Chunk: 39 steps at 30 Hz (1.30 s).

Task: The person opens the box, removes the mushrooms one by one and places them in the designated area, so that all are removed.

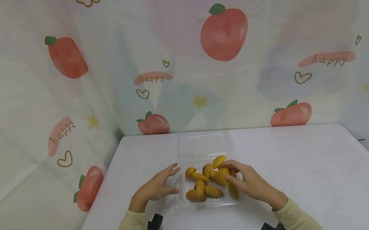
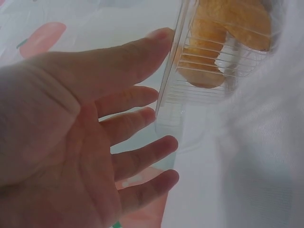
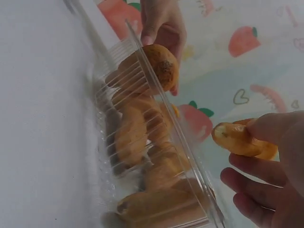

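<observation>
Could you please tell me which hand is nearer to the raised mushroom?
Right: the right hand pinches the mushroom; the left hand is apart, by the box's left side.

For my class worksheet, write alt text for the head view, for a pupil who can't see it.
A person's right hand holds a yellow-brown mushroom over an open clear plastic box of similar mushrooms. The left hand, fingers extended, is at the box's left side. Behind the white table hangs a pale backdrop printed with red fruit and "happy".
</observation>
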{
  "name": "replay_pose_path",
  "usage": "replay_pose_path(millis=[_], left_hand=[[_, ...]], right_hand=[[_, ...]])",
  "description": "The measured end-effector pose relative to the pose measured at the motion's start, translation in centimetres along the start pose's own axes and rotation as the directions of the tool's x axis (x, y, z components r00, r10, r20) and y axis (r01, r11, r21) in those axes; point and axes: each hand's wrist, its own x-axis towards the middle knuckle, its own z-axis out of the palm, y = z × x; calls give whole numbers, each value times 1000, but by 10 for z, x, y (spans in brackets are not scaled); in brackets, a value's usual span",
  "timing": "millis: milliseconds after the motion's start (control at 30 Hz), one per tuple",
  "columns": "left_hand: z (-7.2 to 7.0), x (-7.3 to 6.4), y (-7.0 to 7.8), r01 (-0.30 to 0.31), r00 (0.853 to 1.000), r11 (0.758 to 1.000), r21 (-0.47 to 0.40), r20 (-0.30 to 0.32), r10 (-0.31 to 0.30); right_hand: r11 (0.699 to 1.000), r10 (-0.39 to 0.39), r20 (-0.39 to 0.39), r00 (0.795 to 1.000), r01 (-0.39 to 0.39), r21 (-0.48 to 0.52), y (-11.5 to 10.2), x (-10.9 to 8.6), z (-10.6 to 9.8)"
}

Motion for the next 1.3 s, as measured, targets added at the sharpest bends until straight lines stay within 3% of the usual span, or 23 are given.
replay_pose_path(millis=[567, 733, 1033, 1133, 1300], left_hand=[[4, -4, 0, 19, 1000, 1000, 13, 0, -19], [4, -5, -1, 6, 1000, 1000, 8, 6, -6], [3, -1, -5, -14, 999, 1000, -10, 31, 14], [3, 0, -4, -11, 999, 1000, -10, 31, 11], [0, -1, -2, -6, 999, 1000, -19, 36, 7]], right_hand=[[975, 159, -114, 981, -137, 175, 14, -1, -25], [976, 134, -155, 979, -103, 190, 15, -1, -31], [989, 7, -177, 984, 20, 147, 29, 0, -44], [988, 8, -179, 984, 20, 156, 33, -1, -50], [991, 70, -155, 985, -51, 120, 45, -3, -58]])
